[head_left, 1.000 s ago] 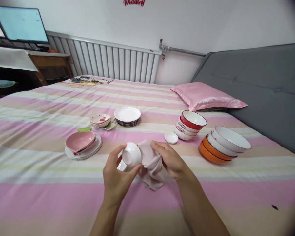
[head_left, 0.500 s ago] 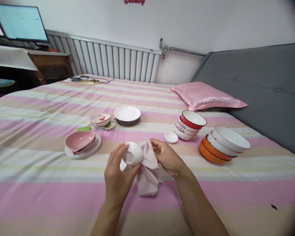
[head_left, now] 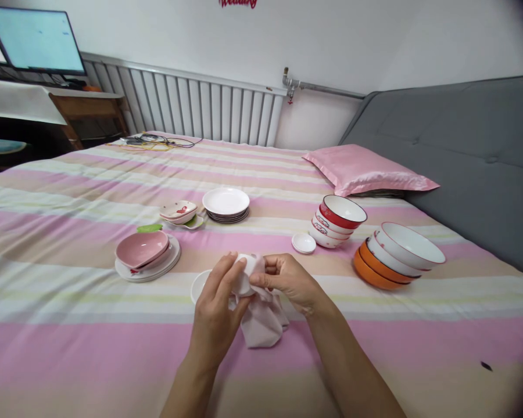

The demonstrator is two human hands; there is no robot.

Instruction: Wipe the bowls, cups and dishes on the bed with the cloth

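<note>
In front of me, my left hand (head_left: 218, 307) grips a small white dish (head_left: 243, 280) by its edge, fingers over the top and thumb below. My right hand (head_left: 290, 284) is closed on a pale pink cloth (head_left: 264, 325), pressing it around the dish's right side. The rest of the cloth hangs down toward the bed. Partly hidden behind my left hand, another small white dish (head_left: 198, 285) lies on the striped sheet.
Left are pink bowls (head_left: 142, 248) on plates, patterned dishes (head_left: 178, 212) and stacked white plates (head_left: 225, 201). Right stand a small white saucer (head_left: 304, 242), red-and-white bowls (head_left: 337, 220), and white bowls (head_left: 409, 247) inside orange ones (head_left: 375, 270). A pink pillow (head_left: 366, 168) lies behind.
My right hand has brought the cloth over the dish and its thumb now presses there. The dish has turned and moved slightly right; more of the dish on the bed shows.
</note>
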